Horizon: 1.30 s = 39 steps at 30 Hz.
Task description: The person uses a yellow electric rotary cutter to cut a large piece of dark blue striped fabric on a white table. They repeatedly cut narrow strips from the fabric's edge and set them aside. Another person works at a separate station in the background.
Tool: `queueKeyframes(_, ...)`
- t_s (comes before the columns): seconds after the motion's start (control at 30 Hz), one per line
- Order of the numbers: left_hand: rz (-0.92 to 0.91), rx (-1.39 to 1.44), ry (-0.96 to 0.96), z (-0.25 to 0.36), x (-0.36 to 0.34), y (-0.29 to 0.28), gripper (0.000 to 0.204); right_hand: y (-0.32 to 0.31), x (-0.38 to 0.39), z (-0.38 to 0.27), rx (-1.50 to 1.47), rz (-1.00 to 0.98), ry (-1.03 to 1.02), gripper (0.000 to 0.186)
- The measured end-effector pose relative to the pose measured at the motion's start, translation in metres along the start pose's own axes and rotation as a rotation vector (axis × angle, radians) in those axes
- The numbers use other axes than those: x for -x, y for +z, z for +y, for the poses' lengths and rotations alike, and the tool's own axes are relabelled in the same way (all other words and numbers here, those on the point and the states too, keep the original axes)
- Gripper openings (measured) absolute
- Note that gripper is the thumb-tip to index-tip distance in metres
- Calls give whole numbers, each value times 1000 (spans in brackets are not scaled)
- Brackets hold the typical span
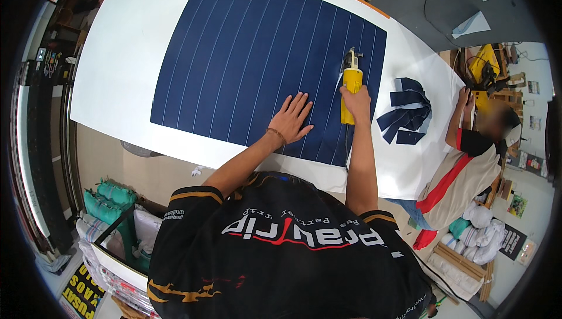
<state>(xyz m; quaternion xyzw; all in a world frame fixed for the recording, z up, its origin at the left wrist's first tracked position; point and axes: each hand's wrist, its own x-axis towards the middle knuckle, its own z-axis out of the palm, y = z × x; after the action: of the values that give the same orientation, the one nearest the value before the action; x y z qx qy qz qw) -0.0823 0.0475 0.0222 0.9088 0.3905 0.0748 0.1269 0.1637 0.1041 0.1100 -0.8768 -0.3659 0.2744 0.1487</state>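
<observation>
A large navy blue fabric sheet (234,61), ruled with several thin light lines, lies flat on the white table (117,79). My right hand (357,102) is wrapped round the yellow body of an electric cloth cutter (352,79), whose metal head points away from me over the fabric's right part. Flat on the fabric to the left of the cutter, my left hand (291,121) rests with fingers spread, holding nothing. A cord runs down from the cutter beside my right forearm. Right of the sheet sits a loose heap of navy fabric strips (407,111).
Another person (474,137) is at the table's right end, hands at its edge. A dark grey surface (492,3) with a paper scrap (471,24) adjoins at the far right. Green bundles (108,202) and a black-framed bin (126,237) stand at the lower left.
</observation>
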Motion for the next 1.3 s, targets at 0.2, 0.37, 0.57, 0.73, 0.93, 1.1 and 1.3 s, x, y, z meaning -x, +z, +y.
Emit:
queueKeyframes(0.2, 39, 23, 9, 0, 0, 3, 79, 1, -38, -6, -16, 15, -13, 76)
queueKeyframes(0.37, -20, 7, -3, 0, -1, 0, 79, -2, -67, -18, -14, 0, -11, 79)
queueKeyframes(0.57, 17, 44, 1, -2, -2, 1, 79, -11, -89, -39, -4, -3, 2, 77)
queueKeyframes(0.73, 50, 90, -1, -2, -2, -1, 81, -14, -119, -48, 16, -10, -24, 79)
queueKeyframes(0.93, 71, 113, -4, -1, -2, 0, 80, -19, -145, -61, 52, -4, -44, 78)
queueKeyframes(1.1, 54, 109, -3, -1, -2, 2, 80, -20, -160, -76, 40, 3, -47, 78)
queueKeyframes(1.3, 59, 159, -11, 0, -4, -1, 79, -22, -198, -83, 24, -4, -60, 80)
